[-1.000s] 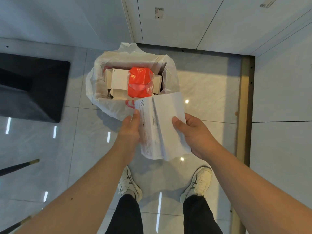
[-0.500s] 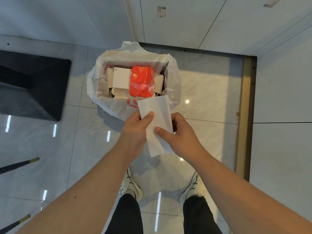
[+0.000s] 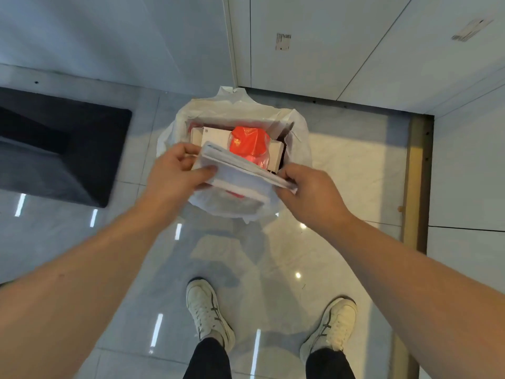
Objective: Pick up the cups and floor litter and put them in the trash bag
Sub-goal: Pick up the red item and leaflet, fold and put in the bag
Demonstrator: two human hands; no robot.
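Glossy polished floor tiles (image 3: 341, 165) mirror the lights, the trash bag (image 3: 299, 138) is thin translucent plastic, the folded sheet (image 3: 240, 170) matt paper, the red wrapper (image 3: 250, 143) shiny film.

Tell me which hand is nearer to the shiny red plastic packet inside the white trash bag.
Right. The right hand is just below and right of the shiny red plastic packet. The left hand is farther, to its lower left. Both grip the folded white paper.

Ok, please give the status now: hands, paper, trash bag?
Left hand and right hand both grip folded white paper. Paper above open white plastic trash bag, not released. Red packet and boxes fill bag.
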